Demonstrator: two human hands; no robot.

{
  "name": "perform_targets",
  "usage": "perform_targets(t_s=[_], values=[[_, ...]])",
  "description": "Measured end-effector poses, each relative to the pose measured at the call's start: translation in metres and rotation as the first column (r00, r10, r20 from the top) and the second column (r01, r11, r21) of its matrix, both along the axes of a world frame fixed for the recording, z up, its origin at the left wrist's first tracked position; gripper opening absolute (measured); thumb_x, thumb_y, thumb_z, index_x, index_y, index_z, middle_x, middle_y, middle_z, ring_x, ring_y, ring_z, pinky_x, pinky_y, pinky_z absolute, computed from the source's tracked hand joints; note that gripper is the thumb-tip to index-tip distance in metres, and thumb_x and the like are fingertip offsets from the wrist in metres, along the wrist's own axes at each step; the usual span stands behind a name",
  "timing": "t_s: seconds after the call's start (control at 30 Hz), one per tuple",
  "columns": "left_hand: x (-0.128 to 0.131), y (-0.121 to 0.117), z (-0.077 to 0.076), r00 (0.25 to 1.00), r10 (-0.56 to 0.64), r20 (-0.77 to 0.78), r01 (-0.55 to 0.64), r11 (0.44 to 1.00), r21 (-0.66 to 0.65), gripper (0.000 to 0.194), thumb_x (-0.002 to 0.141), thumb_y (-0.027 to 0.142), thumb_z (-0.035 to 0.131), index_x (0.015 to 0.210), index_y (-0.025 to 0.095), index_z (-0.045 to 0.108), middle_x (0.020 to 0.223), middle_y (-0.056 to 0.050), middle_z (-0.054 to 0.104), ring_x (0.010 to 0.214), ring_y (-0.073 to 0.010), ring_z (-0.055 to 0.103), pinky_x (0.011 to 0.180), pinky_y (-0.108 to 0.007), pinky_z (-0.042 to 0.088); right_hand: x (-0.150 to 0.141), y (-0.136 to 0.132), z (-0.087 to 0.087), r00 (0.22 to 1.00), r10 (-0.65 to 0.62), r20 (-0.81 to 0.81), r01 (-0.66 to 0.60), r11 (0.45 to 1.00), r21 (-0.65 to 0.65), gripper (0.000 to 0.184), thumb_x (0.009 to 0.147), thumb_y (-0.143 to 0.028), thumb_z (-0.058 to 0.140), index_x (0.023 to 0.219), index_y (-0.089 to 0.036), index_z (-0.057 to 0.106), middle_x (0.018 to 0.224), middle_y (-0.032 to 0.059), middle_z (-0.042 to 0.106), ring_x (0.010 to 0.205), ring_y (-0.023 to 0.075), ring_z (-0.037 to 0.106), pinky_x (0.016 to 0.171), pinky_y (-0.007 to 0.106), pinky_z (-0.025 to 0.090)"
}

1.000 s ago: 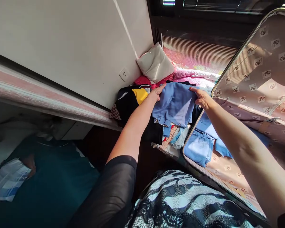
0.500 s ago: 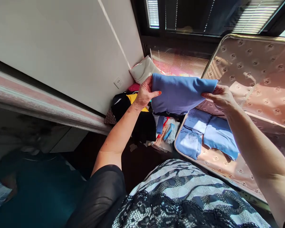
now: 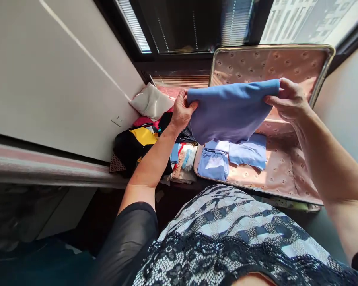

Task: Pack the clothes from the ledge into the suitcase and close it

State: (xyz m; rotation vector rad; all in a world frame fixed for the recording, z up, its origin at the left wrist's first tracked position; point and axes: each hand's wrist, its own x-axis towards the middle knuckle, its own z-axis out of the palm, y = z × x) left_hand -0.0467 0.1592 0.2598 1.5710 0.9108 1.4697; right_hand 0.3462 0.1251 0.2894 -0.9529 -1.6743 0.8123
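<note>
1. Pinching thumb against fingers, the left hand holds a blue garment at its nine-o'clock end.
2. The right hand likewise grips the three-o'clock end.
3. The garment hangs at two o'clock from centre.
4. Folded blue clothes lie inside an open suitcase, at six o'clock from the garment.

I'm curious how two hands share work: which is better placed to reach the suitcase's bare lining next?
Probably the right hand: it grips the end of the blue cloth on the side of the bare lining. The left hand holds the opposite end, nearer the clothes pile.
</note>
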Motion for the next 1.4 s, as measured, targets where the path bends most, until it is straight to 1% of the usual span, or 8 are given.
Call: perform_targets(t_s=[0.13,0.27,0.53,0.67,0.83,0.93,1.23,1.4], values=[[0.059,-0.003,-0.045,0.978,-0.147,0.15,0.193,0.914,-0.356,0.057,0.084,0.035,0.099,0.128,0.022,0.065,0.099,-0.003,0.076,0.106,-0.0246,0.08,0.098,-0.042,0.067,0.05,-0.021,-0.041,0.997,-0.012,-0.077,-0.012,0.953,-0.302,0.1,0.067,-0.058,0.108,0.146,-0.015,0.063,0.101,0.0017,0.082,0.087,0.0157,0.074,0.097,0.045,0.064],[0.11,0.006,-0.084,0.954,-0.29,0.071,0.276,0.768,-0.578,0.049,0.066,0.012,0.093,0.11,0.014,0.072,0.087,0.0,0.077,0.083,-0.0178,0.077,0.088,-0.033,0.064,0.08,-0.042,-0.072,0.992,-0.038,0.124,0.101,0.825,-0.556,0.063,0.088,-0.048,0.095,0.127,-0.004,0.072,0.11,0.0112,0.081,0.094,0.0176,0.07,0.101,0.046,0.059],[0.147,-0.005,-0.124,0.754,-0.386,-0.531,0.299,0.922,-0.244,0.024,0.07,0.002,0.07,0.09,0.013,0.076,0.089,-0.004,0.073,0.084,-0.0194,0.067,0.084,-0.034,0.055,0.143,-0.089,-0.152,0.812,-0.208,0.545,0.301,0.949,-0.087,0.028,0.091,-0.026,0.079,0.112,-0.018,0.063,0.102,0.0051,0.07,0.088,0.0176,0.056,0.085,0.034,0.05],[0.146,-0.065,-0.188,0.381,-0.237,-0.894,0.43,0.901,-0.056,0.024,0.078,-0.003,0.064,0.09,0.016,0.073,0.11,-0.013,0.073,0.105,-0.0266,0.066,0.091,-0.038,0.053,0.136,-0.146,-0.227,0.664,-0.011,0.748,0.053,0.998,-0.032,0.01,0.09,-0.013,0.065,0.095,-0.02,0.061,0.094,0.0103,0.068,0.089,0.0242,0.056,0.083,0.037,0.046],[0.155,-0.142,-0.283,-0.249,-0.389,-0.887,0.591,0.664,-0.457,0.021,0.103,0.007,0.057,0.104,0.013,0.077,0.115,-0.016,0.073,0.101,-0.025,0.067,0.086,-0.033,0.052,0.118,-0.202,-0.332,0.292,0.373,0.881,-0.393,0.886,-0.245,0.015,0.093,-0.006,0.06,0.091,-0.02,0.063,0.091,0.0093,0.07,0.082,0.0223,0.058,0.076,0.033,0.041],[0.162,-0.161,-0.315,-0.371,-0.459,-0.807,0.571,0.573,-0.588,0.022,0.107,0.012,0.056,0.107,0.012,0.078,0.111,-0.013,0.074,0.094,-0.0219,0.066,0.083,-0.03,0.05,0.114,-0.214,-0.373,0.194,0.554,0.81,-0.449,0.784,-0.429,0.016,0.09,-0.005,0.066,0.093,-0.021,0.065,0.091,0.0059,0.071,0.079,0.0204,0.059,0.071,0.031,0.038],[0.154,-0.165,-0.324,-0.311,-0.561,-0.767,0.535,0.563,-0.63,0.029,0.105,0.009,0.051,0.119,0.012,0.077,0.125,-0.016,0.071,0.11,-0.027,0.062,0.086,-0.033,0.046,0.091,-0.216,-0.369,0.207,0.542,0.814,-0.212,0.837,-0.504,0.062,0.08,-0.037,0.087,0.133,-0.015,0.067,0.13,0.0207,0.072,0.111,0.0351,0.067,0.086,0.037,0.047],[0.156,-0.162,-0.326,-0.334,-0.601,-0.726,0.522,0.524,-0.673,0.033,0.101,0.004,0.052,0.122,0.014,0.075,0.127,-0.015,0.07,0.113,-0.0271,0.062,0.084,-0.032,0.045,0.082,-0.213,-0.371,0.178,0.574,0.799,-0.192,0.817,-0.544,0.029,0.094,-0.014,0.064,0.122,-0.014,0.071,0.118,0.0196,0.076,0.1,0.0295,0.071,0.082,0.035,0.044]])
